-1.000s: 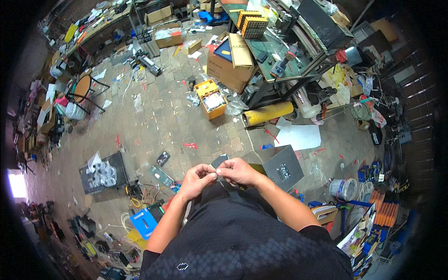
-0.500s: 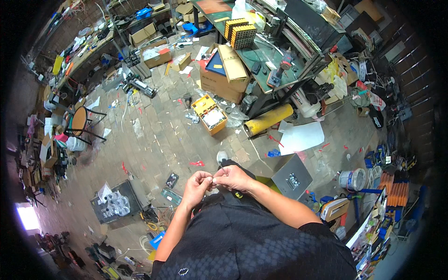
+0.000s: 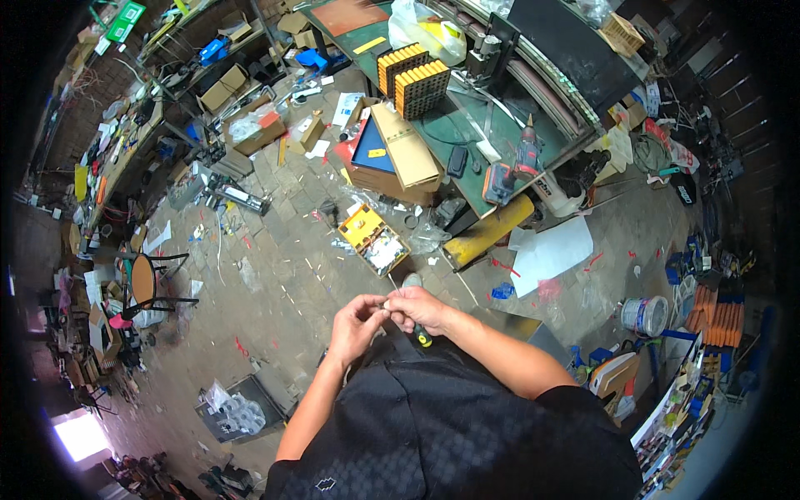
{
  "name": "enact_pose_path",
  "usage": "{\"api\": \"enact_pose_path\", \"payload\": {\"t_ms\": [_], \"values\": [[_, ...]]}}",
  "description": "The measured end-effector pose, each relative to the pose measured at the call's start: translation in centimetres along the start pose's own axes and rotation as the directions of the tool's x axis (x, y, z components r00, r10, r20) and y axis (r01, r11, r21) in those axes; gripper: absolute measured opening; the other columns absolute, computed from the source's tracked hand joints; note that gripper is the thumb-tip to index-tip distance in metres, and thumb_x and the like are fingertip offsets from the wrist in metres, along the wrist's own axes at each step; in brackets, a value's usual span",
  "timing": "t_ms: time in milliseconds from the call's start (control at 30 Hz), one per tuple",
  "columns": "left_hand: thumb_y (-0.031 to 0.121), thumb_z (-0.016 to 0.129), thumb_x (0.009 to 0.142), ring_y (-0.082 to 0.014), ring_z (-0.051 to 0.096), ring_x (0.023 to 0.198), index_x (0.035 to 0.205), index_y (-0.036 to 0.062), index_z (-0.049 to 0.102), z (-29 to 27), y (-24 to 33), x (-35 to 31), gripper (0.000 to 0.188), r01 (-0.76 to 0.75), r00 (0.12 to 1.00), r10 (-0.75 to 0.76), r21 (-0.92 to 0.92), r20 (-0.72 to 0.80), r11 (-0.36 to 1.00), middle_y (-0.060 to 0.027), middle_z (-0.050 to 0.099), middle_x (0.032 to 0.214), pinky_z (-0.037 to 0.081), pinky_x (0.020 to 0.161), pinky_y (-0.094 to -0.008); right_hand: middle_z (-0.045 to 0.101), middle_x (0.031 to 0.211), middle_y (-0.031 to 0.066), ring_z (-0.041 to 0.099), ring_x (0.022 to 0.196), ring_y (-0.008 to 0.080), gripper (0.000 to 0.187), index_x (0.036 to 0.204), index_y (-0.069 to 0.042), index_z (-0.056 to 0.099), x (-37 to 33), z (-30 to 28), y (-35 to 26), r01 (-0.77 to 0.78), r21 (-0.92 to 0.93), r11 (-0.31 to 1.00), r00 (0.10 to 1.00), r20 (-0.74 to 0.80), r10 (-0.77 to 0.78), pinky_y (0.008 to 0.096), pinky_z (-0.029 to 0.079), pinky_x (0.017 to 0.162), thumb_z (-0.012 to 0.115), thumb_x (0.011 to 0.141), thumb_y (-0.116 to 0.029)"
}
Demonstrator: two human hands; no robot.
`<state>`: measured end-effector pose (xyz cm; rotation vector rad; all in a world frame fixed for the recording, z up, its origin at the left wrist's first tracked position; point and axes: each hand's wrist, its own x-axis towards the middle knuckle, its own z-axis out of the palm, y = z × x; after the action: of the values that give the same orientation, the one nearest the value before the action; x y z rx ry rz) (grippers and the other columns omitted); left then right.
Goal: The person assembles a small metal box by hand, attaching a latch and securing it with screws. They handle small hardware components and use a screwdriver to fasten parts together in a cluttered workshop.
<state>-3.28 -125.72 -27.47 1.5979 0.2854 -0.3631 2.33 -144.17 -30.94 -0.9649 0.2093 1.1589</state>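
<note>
In front of my dark shirt, my two hands meet at the fingertips. My right hand [image 3: 420,308] is closed round a screwdriver [image 3: 423,337]; its black and yellow-green handle sticks out below the palm, and a thin shaft points away past the fingers. Thumb and forefinger of my left hand [image 3: 357,327] are pinched together against the right fingers. Whatever lies in that pinch is too small to make out. Just beyond the hands, a yellow box [image 3: 362,226] of small parts stands on the floor.
A green workbench [image 3: 462,125] ahead carries orange-and-black battery packs [image 3: 421,83] and a cordless drill [image 3: 528,152]. Beneath its edge lies a yellow cylinder [image 3: 490,233]. Cardboard boxes stand beside it. A metal case [image 3: 543,335] is close on my right, a round stool [image 3: 143,279] at far left.
My view has shifted forward, so the bench and yellow box look nearer. More of the screwdriver handle shows below my right hand. The fingertips stay together.
</note>
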Motion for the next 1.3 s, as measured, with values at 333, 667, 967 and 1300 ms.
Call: {"api": "enact_pose_path", "payload": {"t_ms": [333, 667, 967, 1300], "values": [[0.004, 0.08, 0.086, -0.0063, 0.06, 0.08, 0.109, 0.0009, 0.065, -3.1, 5.1, 12.9, 0.028, 0.01, 0.998, -0.015, 0.086, 0.058, 0.996, 0.0011, 0.066, 0.09, 0.052, 0.074, -0.0222, 0.055, 0.064, -0.0029, 0.048, 0.045, 0.0076, 0.019, 0.088, -0.008, 0.063, 4.8, -1.5, -9.5, 0.105, 0.174, 0.979, 0.978, -0.199, -0.07, 0.0227, 0.041, 0.043, 0.063, 0.099, -0.024], [0.002, 0.08, 0.086, -0.0074, 0.064, 0.081, 0.108, -0.0008, 0.066, -7.3, 10.7, 22.1, 0.026, -0.073, 0.935, 0.105, -0.106, 0.338, 0.992, -0.0025, 0.07, 0.093, 0.055, 0.075, -0.0231, 0.057, 0.068, -0.0013, 0.047, 0.049, 0.0051, 0.016, 0.102, -0.002, 0.064, 7.6, 1.6, -16.1, 0.424, 0.14, 0.895, 0.843, -0.422, -0.333, 0.0209, 0.041, 0.043, 0.062, 0.1, -0.017], [0.003, 0.078, 0.087, -0.0068, 0.064, 0.083, 0.113, 0.0003, 0.066, -10.4, 13.2, 25.8, 0.028, -0.092, 0.873, 0.121, -0.085, 0.473, 0.992, -0.0014, 0.07, 0.095, 0.052, 0.074, -0.0218, 0.057, 0.067, -0.0016, 0.045, 0.049, 0.0038, 0.013, 0.101, -0.003, 0.064, 10.5, 3.1, -18.1, 0.516, 0.099, 0.851, 0.766, -0.498, -0.407, 0.0203, 0.039, 0.044, 0.065, 0.098, -0.015], [0.003, 0.069, 0.094, -0.0083, 0.064, 0.081, 0.1, -0.002, 0.065, -9.7, 10.8, 27.8, 0.009, 0.001, 0.942, -0.005, 0.01, 0.337, 1.0, -0.0011, 0.068, 0.091, 0.053, 0.075, -0.0243, 0.058, 0.066, -0.0017, 0.046, 0.046, 0.0042, 0.019, 0.094, -0.004, 0.064, 12.6, -2.1, -18.8, 0.451, 0.009, 0.892, 0.729, -0.581, -0.362, 0.0207, 0.037, 0.042, 0.067, 0.098, -0.022]]}}
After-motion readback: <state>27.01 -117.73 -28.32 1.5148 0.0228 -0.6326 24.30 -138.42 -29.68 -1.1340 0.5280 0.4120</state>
